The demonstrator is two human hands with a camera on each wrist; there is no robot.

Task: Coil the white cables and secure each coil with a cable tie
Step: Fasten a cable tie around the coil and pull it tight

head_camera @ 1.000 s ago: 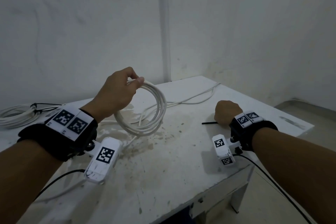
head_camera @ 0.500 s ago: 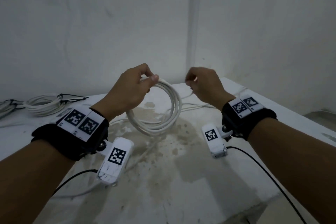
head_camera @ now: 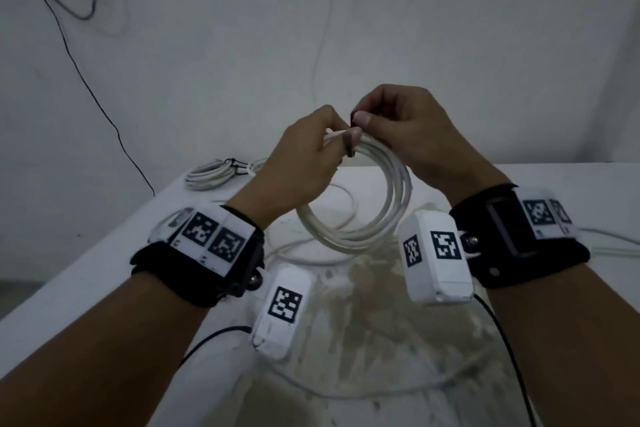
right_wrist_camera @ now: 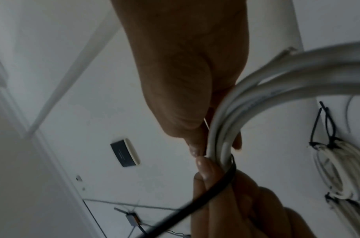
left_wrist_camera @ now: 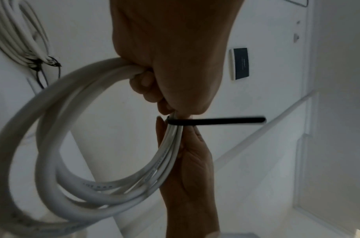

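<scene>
Both hands are up above the desk (head_camera: 104,263) working on the same white cable coil (head_camera: 367,225), which hangs in the air as a loose ring of several loops with its top bundled between the two hands. The left hand (head_camera: 304,156) has its fingers curled right around the top of the coil, gripping the strands together. The right hand (head_camera: 398,128) sits just beside it, touching, thumb and fingers pinching a black cable tie (left_wrist_camera: 215,121) against the coil. From the left wrist view the cable tie wraps across the bundled strands right at the left hand's fingertips (left_wrist_camera: 165,106), and its free tail sticks straight out sideways away from the coil. In the right wrist view the same tie (right_wrist_camera: 226,177) curves around the strands and trails off past the left hand's fingers; whether it's actually threaded through its head I honestly can't tell, that spot is hidden behind fingers. Behind the coil, at the far edge of the desk, there's a finished coil (head_camera: 211,175) lying flat with black ties already on it. More loose white cable (head_camera: 332,204) runs across the stained desk under the coil.
</scene>
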